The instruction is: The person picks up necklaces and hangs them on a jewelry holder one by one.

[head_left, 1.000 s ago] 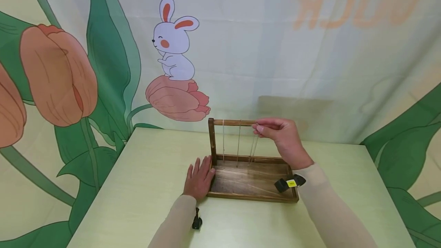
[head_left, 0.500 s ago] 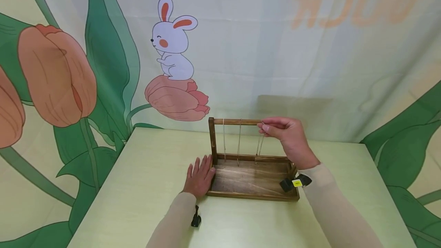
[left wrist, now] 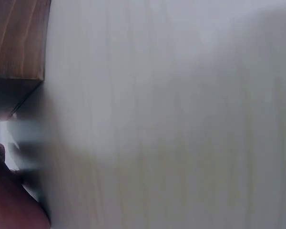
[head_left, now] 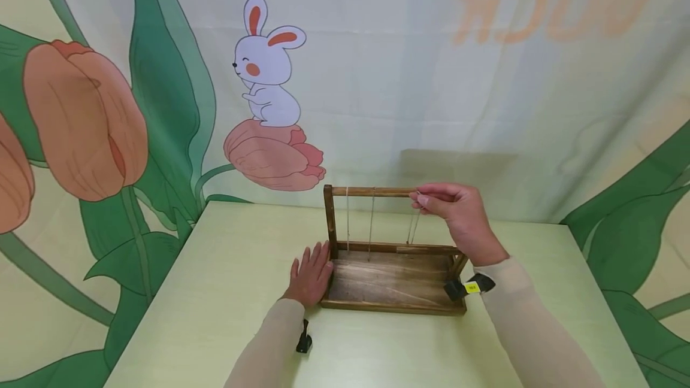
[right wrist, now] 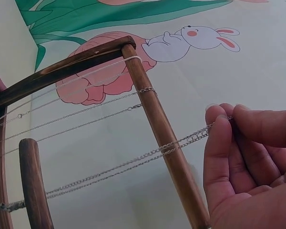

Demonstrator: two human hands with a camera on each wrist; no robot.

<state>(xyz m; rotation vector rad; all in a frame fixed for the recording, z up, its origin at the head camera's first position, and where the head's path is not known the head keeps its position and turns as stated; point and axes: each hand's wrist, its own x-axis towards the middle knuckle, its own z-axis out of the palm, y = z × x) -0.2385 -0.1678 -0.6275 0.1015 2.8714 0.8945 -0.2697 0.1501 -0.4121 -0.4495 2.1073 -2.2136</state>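
Note:
A wooden jewelry stand has a top bar (head_left: pixel 372 192) above a shallow tray (head_left: pixel 388 277). My right hand (head_left: pixel 458 211) is at the right part of the bar, thumb and fingertips pinching a thin silver chain necklace (right wrist: pixel 128 165). From the pinch the necklace hangs down in two strands, crossing the bar in the right wrist view. Two other necklaces loop over the bar farther left: a pale one (head_left: pixel 347 220) and a darker chain (head_left: pixel 371 226). My left hand (head_left: pixel 309 277) lies with fingers extended against the tray's left side.
The stand sits on a pale yellow-green table (head_left: pixel 215 292). Close behind it hangs a cloth backdrop (head_left: pixel 366 76) printed with a rabbit and tulips. A dark post (head_left: pixel 330 220) holds up the bar's left end; my right hand covers the other end.
My right hand has moved a little to the right along the bar, carrying the pinched necklace with it. The left hand stays at the tray's side.

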